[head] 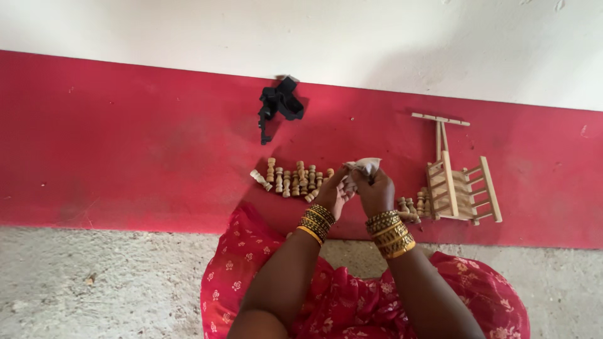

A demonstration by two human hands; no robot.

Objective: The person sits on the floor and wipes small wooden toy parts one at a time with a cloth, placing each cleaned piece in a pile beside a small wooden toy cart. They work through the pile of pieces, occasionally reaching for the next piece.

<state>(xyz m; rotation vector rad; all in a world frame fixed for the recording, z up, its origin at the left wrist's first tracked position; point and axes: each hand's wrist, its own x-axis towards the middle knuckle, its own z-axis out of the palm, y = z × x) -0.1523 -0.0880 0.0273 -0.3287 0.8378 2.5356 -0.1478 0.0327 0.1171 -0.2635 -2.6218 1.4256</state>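
Note:
My left hand (333,193) and my right hand (375,190) meet in front of me, both closed around a small pale piece of cloth or paper (366,166) that sticks up from my right fingers. What is wrapped inside it is hidden. Just left of my hands, several small turned wooden spindles (294,180) stand and lie on the red floor band. A few more spindles (409,206) lie right of my right wrist. Gold and dark bangles ring both wrists.
A small wooden frame with slats (463,190) lies at the right, a T-shaped wooden stick (440,125) behind it. A black strap or clip (280,103) lies near the white wall (314,31). Bare concrete (94,282) borders my red floral dress (352,301).

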